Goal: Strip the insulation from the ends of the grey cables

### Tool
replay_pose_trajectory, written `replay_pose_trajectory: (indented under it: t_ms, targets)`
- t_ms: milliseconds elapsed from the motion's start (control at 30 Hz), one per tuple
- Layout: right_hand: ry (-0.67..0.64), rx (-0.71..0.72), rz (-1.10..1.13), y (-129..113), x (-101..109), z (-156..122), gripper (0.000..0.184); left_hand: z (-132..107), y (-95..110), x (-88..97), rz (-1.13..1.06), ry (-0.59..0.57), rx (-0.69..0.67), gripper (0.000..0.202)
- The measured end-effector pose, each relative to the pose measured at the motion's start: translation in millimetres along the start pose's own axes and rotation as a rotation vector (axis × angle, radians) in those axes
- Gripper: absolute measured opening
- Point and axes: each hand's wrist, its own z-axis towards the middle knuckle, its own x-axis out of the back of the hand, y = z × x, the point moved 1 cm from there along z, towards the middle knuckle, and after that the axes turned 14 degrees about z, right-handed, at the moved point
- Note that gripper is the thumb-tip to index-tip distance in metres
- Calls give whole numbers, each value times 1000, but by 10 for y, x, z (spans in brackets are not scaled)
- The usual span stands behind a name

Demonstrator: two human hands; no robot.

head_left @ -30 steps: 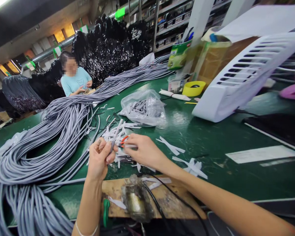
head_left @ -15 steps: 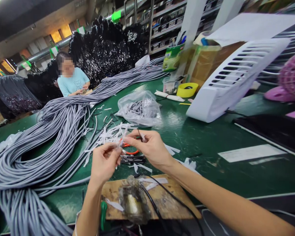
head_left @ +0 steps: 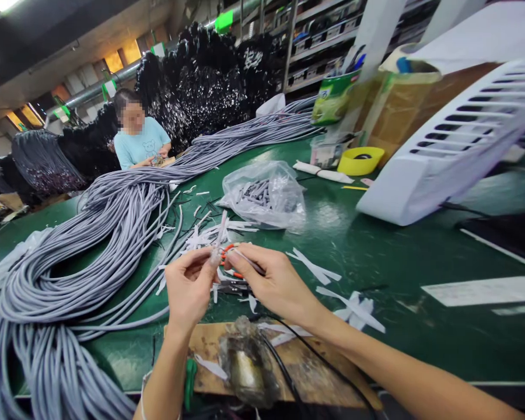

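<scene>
My left hand [head_left: 191, 286] is closed, thumb and forefinger pinching a whitish, translucent strip [head_left: 221, 228] that stands up from the fingertips. A grey cable [head_left: 151, 315] runs from the left toward this wrist. Close beside it, my right hand [head_left: 275, 280] is also closed, holding a dark thin piece [head_left: 252, 264] that lies across its fingers. The fingertips of both hands nearly meet, and the small parts between them are too fine to make out. Behind and below them lies an orange-handled tool [head_left: 234, 286], partly hidden by the hands.
A wooden board [head_left: 315, 373] bears a metal block [head_left: 249, 370] and black cords. Grey cables [head_left: 70, 262] are heaped at left. White strips [head_left: 317, 265], a plastic bag [head_left: 284, 198] of small grey pieces and a white slotted housing [head_left: 398, 192] lie around. A person [head_left: 140, 140] sits across the table.
My view has swung left, so the surroundings sit farther right. The dark piece in my right hand has tipped from upright to slanting down. Both hands stay close together.
</scene>
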Motion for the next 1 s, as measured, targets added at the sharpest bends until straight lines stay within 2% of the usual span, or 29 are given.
replay_pose_trajectory:
  t_ms: [233,367,467,533,567,600,633,733,800,867,1000]
  targets:
    - [126,-41,174,-12,-35,-18,40,-41,-17,-58,80,-75,16,13]
    - [213,-31,292,-50,27,-12,40,-68,-73,-94,197,-39,-16,11]
    - [400,41,409,-74,171,19,35,-54,-101,-97,291,10,-28,11]
    - [568,77,448,-80,273,56,30,-36,-104,-85,260,-3,4,11]
    - [603,55,452,-79,305,79,29,-27,-100,-75,203,-27,29,13]
    - [581,5,458,-76,318,101,29,-21,-93,-63,127,-59,52,16]
    - [492,-67,470,-74,310,121,31,-17,-83,-51,45,-96,71,21]
    - [39,-266,617,-67,192,137,38,-15,-48,-13,-130,-200,101,39]
    - [-139,-303,761,-59,102,122,39,-17,-34,5,-173,-264,118,44]
    - [-160,-302,832,-33,41,111,40,-17,-31,15,-195,-325,142,45]
    - [19,-317,762,36,-7,115,38,-4,-34,27,-246,-379,192,47]
